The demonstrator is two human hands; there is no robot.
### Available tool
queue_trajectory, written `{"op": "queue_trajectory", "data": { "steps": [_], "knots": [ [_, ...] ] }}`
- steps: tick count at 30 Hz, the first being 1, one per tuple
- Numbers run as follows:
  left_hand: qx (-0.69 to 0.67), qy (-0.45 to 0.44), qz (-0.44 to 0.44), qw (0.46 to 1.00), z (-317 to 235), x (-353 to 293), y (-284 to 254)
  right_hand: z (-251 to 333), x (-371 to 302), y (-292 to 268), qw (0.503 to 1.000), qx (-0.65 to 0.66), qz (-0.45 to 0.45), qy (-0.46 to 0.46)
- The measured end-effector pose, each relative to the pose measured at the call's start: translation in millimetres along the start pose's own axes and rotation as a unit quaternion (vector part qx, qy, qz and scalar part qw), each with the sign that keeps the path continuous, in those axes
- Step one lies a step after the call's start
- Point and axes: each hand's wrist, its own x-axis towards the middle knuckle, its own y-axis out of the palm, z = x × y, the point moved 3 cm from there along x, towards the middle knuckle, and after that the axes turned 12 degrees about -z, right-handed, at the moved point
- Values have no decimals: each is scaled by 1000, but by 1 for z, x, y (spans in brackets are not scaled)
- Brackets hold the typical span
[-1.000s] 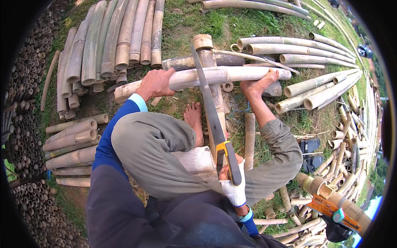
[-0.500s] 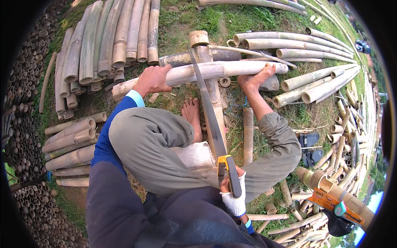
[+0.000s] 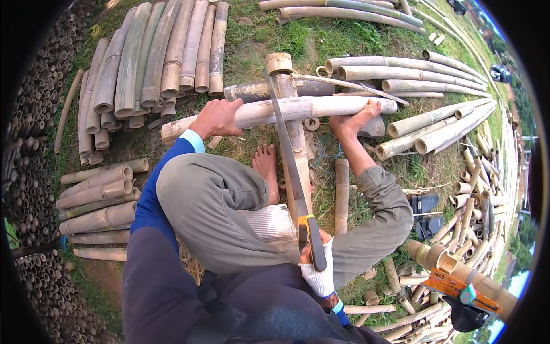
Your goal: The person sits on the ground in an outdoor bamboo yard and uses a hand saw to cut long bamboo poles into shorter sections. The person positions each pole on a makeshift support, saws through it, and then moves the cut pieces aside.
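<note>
My left hand (image 3: 217, 117), bare, wraps round the left part of a pale bamboo pole (image 3: 275, 113) and holds it down. The pole lies crosswise over a wooden beam (image 3: 298, 172). My right hand (image 3: 319, 266), in a white knit glove, grips the yellow and black handle of a handsaw (image 3: 289, 160) close to my body. The saw's long blade points away from me and crosses the pole just right of my left hand. How deep the teeth sit in the bamboo, I cannot tell. My bare right foot (image 3: 355, 120) presses against the pole near its right end.
Cut bamboo poles (image 3: 137, 63) are stacked at the far left, with a shorter pile (image 3: 103, 200) below. More poles (image 3: 412, 74) lie at the right, near scattered offcuts (image 3: 475, 229). An orange saw sleeve (image 3: 458, 289) lies against thick bamboo at lower right.
The saw has slid slightly away from me along the beam, its handle a little farther forward. My left hand and foot keep their hold on the pole. The whole view has shifted slightly.
</note>
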Motion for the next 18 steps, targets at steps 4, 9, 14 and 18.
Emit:
{"op": "queue_trajectory", "data": {
  "steps": [4, 9, 14, 18],
  "knots": [
    [14, -9, 3, 1000, 3, 0, 0, 17, 56, 18, 1000, 14, -4, -24],
    [-2, 9, 6, 1000, -4, 14, 0, 64, 227, 111, 991, 92, 16, -93],
    [-13, -9, 12, 1000, 11, 10, -8, 34, 105, 58, 987, -5, -17, -162],
    [-24, -8, 16, 1000, 7, 10, 9, 17, -16, -15, 1000, -27, -10, 11]
  ]
}}
